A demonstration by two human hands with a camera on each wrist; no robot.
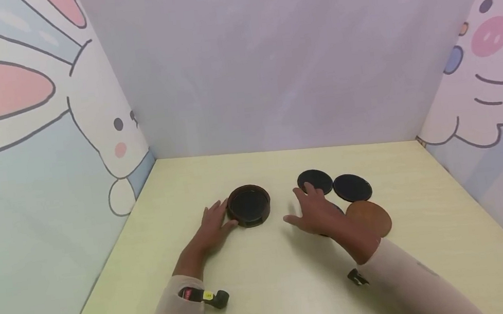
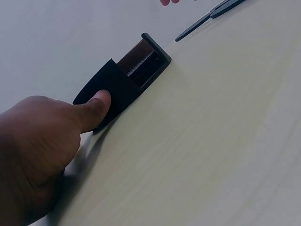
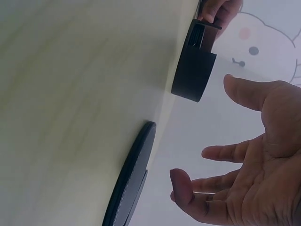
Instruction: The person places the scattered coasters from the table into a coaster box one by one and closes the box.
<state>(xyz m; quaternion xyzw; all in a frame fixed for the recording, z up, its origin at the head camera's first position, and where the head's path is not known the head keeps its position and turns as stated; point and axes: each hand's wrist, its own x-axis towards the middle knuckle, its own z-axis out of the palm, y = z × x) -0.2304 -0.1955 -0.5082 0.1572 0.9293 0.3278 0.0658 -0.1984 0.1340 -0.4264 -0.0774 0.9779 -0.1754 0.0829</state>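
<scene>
My left hand [image 1: 211,229] holds the left side of a round dark coaster holder [image 1: 266,212], its thumb against the outer wall in the left wrist view. A black disc [image 1: 248,206], seemingly a coaster, lies inside the holder. To the right, my right hand [image 1: 317,211] hovers with fingers spread and nothing between them. Below and beside it lie round coasters: a black one [image 1: 320,176] by its fingertips, another black one [image 1: 353,187], and a third black one [image 1: 337,209] mostly hidden by the hand. A brown coaster [image 1: 372,216] lies nearest the right forearm, which covers part of it.
Everything rests on a pale wood-grain table [image 1: 266,290]. A plain grey-lilac wall [image 1: 259,63] stands at its back. Side walls with cartoon animals rise at left [image 1: 51,200] and right [image 1: 496,98]. Dark straps with small devices sit on both wrists.
</scene>
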